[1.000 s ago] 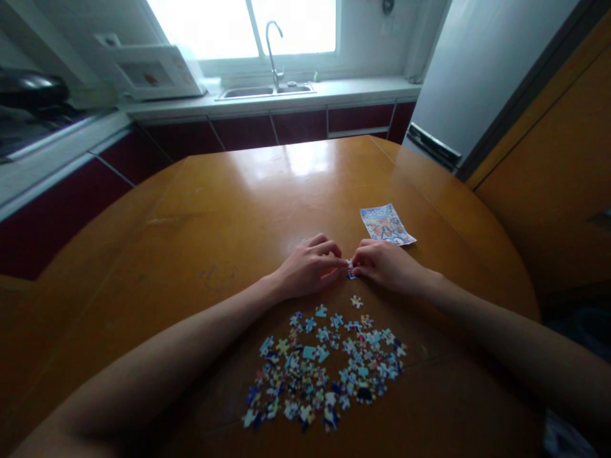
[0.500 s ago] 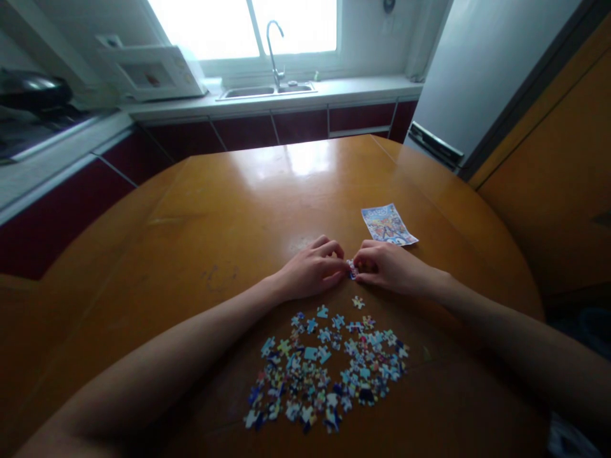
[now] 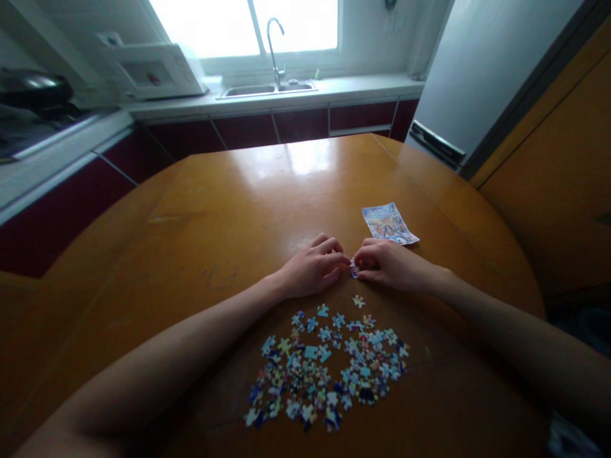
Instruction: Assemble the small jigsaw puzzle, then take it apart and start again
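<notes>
Near the middle of the table, a small cluster of jigsaw puzzle pieces lies between my hands. My right hand is closed at its left edge, with the thumb and index finger around the cluster's right side. My left hand reaches in from the other side; its index fingertip touches the upper left of the cluster, while the thumb sits apart below. Just below the hands lies a single loose puzzle piece. Closer to me spreads a pile of loose puzzle pieces, many light blue. How the held pieces join is too small to tell.
A printed picture sheet lies beyond my right hand on the brown wooden table. Behind the table are a counter with a sink, a white microwave, and a fridge at the right.
My left thumb has drawn back slightly from the cluster, and the left index finger has straightened toward its upper edge. My right hand stays almost in place. The pile looks the same.
</notes>
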Demonstrator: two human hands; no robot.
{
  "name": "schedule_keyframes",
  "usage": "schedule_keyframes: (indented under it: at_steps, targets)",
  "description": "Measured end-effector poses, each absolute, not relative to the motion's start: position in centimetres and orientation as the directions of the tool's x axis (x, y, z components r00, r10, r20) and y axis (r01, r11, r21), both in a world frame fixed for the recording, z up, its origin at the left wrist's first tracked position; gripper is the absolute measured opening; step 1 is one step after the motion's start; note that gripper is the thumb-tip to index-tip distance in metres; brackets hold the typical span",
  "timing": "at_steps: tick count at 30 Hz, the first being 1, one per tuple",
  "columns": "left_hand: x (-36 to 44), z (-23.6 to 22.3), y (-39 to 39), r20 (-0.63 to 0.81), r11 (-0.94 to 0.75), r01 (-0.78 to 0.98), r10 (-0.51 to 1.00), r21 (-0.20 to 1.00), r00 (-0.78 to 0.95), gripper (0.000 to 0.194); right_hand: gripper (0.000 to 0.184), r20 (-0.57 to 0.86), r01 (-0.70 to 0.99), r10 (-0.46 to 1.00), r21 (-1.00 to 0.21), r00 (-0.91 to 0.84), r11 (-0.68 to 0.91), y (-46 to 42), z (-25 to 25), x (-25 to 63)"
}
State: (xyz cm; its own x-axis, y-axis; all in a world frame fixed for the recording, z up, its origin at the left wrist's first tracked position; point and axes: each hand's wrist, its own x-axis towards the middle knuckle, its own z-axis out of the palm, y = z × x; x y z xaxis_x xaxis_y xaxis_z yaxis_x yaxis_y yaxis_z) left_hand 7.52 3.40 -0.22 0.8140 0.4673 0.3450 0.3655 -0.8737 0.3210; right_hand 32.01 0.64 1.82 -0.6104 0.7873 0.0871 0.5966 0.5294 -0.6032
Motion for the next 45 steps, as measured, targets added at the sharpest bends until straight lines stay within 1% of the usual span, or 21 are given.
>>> schedule_keyframes:
  at_steps: [3,10,21,31,42,45]
  targets:
    - [7.58,-0.34,3.39,0.345,-0.880,0.351,0.453,0.319,0.822,0.025,0.010,0.098,0.590,0.787,-0.607,-0.609,0.532,0.72,1.64,32.01]
    - [7.58,-0.29,3.33,0.331,-0.874,0.360,0.463,0.327,0.822,0.025,0.011,0.093,0.605,0.802,-0.607,-0.590,0.515,0.76,1.55,31.95]
    - [7.53,0.01,3.36,0.300,-0.836,0.359,0.498,0.414,0.813,0.028,0.012,0.064,0.592,0.817,-0.657,-0.572,0.466,0.83,1.40,31.98]
    - [7.47,-0.27,3.34,0.345,-0.866,0.346,0.468,0.360,0.813,0.029,0.012,0.051,0.602,0.818,-0.652,-0.572,0.462,0.86,1.41,31.93]
    - [7.60,-0.20,3.23,0.318,-0.854,0.381,0.493,0.353,0.810,0.029,0.010,0.065,0.586,0.810,-0.657,-0.583,0.475,0.68,1.82,32.01]
    - [7.63,-0.14,3.19,0.306,-0.856,0.389,0.491,0.340,0.816,0.031,0.014,0.089,0.594,0.812,-0.636,-0.577,0.492,0.72,1.95,31.91]
